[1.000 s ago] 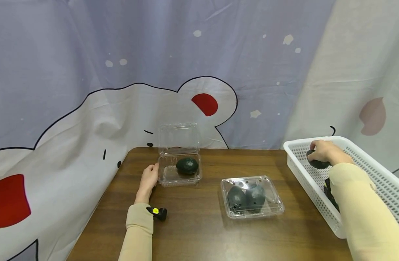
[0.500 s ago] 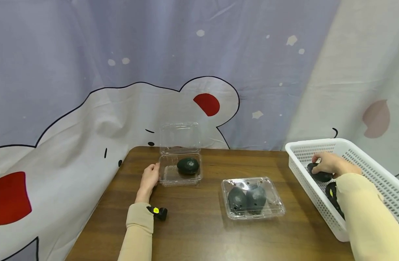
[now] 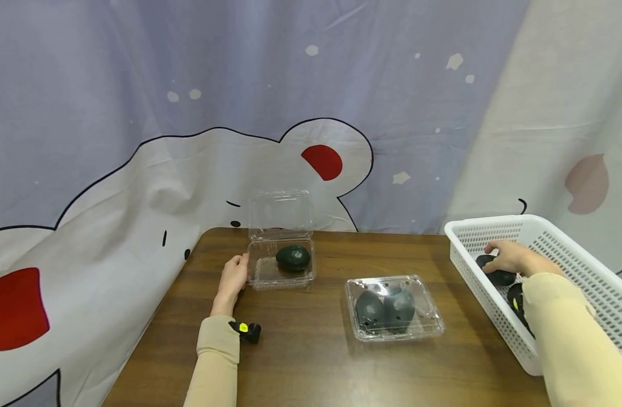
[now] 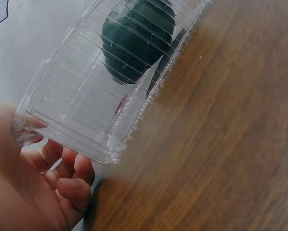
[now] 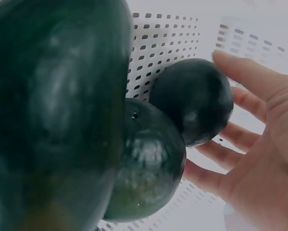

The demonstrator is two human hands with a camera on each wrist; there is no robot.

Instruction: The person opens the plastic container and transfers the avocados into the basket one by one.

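1. First, toward the tabletop's (image 3: 321,367) far left corner, the left hand (image 3: 233,275) held an open clear container (image 3: 263,271) by its left edge, fingers curled.
2. One oval green fruit (image 3: 293,258) lay in that container's right half; the raised lid (image 3: 280,216) stood behind.
3. Farther right, well apart, a covered clear box (image 3: 424,323) carried two dark fruits (image 3: 370,308).
4. Along the tabletop's right side stood a white basket (image 3: 486,297); near its far left corner, the right hand (image 3: 514,257) held a round fruit (image 3: 502,278), thumb and fingers wide around it.
5. Just beside that lay a second basket fruit (image 5: 149,166).
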